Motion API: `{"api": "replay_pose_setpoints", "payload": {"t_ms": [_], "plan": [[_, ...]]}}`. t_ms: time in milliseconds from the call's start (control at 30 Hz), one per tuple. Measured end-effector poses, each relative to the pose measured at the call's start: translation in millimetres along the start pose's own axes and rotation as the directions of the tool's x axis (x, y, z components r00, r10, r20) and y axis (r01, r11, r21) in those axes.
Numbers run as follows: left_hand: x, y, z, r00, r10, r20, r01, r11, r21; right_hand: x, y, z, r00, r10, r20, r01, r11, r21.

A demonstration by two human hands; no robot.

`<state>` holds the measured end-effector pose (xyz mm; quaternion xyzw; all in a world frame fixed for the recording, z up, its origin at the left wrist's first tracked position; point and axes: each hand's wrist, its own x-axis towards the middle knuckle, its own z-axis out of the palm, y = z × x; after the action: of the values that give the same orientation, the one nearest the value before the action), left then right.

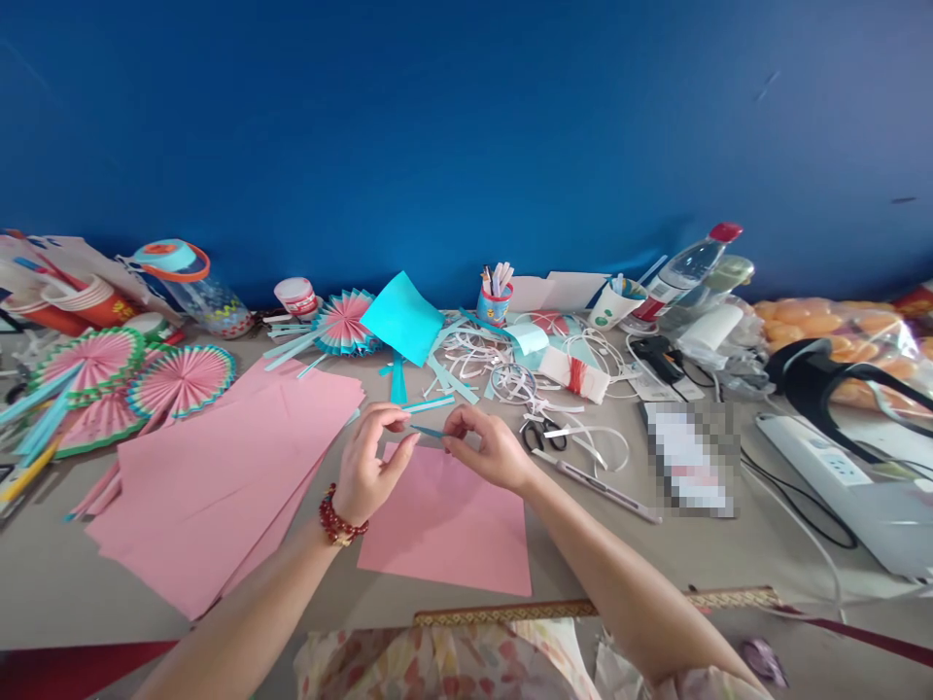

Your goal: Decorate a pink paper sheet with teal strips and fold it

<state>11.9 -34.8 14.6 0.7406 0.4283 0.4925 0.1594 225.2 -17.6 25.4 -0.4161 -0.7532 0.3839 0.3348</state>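
Observation:
My right hand (487,449) pinches a narrow blue paper strip (427,431) between thumb and fingertips. The strip's free end points left, toward my left hand (374,465), whose thumb and curved fingers are apart around that end without visibly gripping it. Beneath both hands lies a single pink paper sheet (452,544). Just beyond the fingers is a light-blue paper strip (435,402) on the table. A fan of larger pink sheets (225,467) spreads to the left of my left hand. Black-handled scissors (544,434) rest to the right of my right hand.
Folded pink paper fans (182,381) lie at the left. A blue sheet (403,316) and tangled white strips (473,352) sit behind my hands. Rightward are a utility knife (608,491), a blurred-out phone (689,459), a plastic bottle (681,272) and a power strip (838,465) with cables.

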Motion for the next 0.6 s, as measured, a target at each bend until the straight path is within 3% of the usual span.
{"api": "replay_pose_setpoints", "payload": {"t_ms": [233,400,600], "plan": [[5.0,-1.5,-2.0,0.997,-0.011,0.082,0.012,1.000,-0.009,0.5,2.5,1.2,0.999,0.010,0.036,-0.011,1.000,0.007],[3.6,-2.9,-1.9,0.997,-0.071,0.043,0.072,0.997,-0.018,0.9,4.9,0.8,0.998,0.028,0.054,-0.030,0.999,0.023],[6.4,-3.1,-3.1,0.995,-0.045,0.091,0.051,0.997,-0.063,2.0,5.7,0.1,0.994,0.060,0.088,-0.066,0.996,0.067]]}}
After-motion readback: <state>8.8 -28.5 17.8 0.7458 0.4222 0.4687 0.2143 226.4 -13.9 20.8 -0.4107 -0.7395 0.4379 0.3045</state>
